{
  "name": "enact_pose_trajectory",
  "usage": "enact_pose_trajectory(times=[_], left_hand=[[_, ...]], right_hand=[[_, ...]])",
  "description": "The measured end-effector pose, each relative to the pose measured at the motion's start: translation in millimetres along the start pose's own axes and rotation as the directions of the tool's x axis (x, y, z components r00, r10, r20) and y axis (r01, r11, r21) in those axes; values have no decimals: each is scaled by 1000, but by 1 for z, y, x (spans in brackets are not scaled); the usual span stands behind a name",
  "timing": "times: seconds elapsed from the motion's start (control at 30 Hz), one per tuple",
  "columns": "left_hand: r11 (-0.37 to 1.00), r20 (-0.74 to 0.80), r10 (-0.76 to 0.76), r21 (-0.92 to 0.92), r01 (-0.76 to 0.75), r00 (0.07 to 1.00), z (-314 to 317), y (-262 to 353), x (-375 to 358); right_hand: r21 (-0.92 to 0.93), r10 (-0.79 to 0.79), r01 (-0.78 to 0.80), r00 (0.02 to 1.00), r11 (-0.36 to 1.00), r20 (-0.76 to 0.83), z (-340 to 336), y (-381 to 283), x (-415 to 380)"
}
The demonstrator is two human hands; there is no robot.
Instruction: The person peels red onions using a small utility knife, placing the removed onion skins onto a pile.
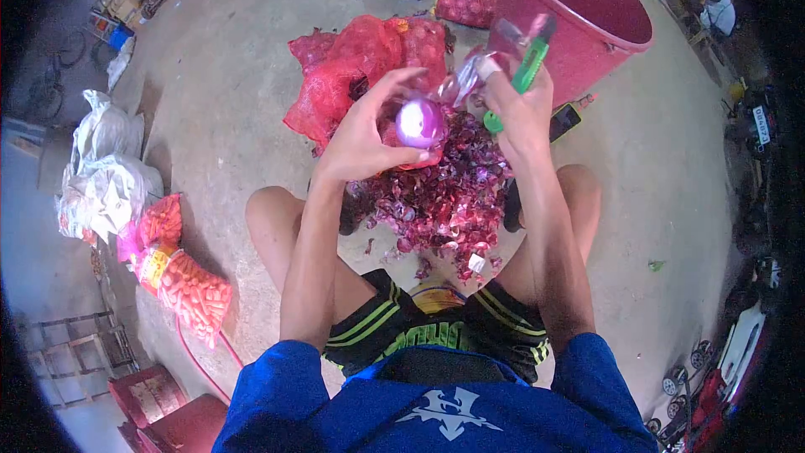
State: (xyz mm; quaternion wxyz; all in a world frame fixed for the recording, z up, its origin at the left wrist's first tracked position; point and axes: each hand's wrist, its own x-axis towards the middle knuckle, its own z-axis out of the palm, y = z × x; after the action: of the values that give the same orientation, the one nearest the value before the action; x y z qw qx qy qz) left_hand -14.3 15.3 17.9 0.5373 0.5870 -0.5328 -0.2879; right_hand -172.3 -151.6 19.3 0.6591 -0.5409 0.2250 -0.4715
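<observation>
A smooth, shiny purple onion (421, 123) rests in my left hand (360, 141), whose fingers and thumb curve around it. My right hand (525, 122) is closed on a green utility knife (531, 67), which points up and away. Blurred scraps of onion skin (463, 80) are at the fingertips of my right hand, between both hands. Below them, a heap of loose onion skins (457, 197) spreads over the floor between my legs. Just beyond my left hand lie red mesh bags (356, 59) of onions.
A large red tub (587, 54) stands ahead on the right, with another onion bag (465, 3) beside it. A phone (565, 123) lies near its base. White sacks (109, 151) and a bag of carrots (197, 289) are at left. Wheeled items (675, 382) line the right.
</observation>
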Motion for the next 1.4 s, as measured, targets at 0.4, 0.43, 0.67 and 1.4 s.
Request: enact_pose_trajectory(times=[0.4,0.43,0.67,1.4], left_hand=[[923,-262,-193,-377,84,945,-11,-9,-3],[944,-301,-179,-320,78,937,-13,-8,-3],[894,-268,-213,-441,77,939,-12,-4,-4],[745,-138,-262,-658,110,955,-15,-10,-13]], right_hand=[[-616,-85,544,784,570,614,-26,-13,-4],[-617,36,464,781,636,624,-22,-21,-8],[-507,10,528,685,681,728,-4,-16,-22],[-458,42,453,675,765,737,7,-21,-25]])
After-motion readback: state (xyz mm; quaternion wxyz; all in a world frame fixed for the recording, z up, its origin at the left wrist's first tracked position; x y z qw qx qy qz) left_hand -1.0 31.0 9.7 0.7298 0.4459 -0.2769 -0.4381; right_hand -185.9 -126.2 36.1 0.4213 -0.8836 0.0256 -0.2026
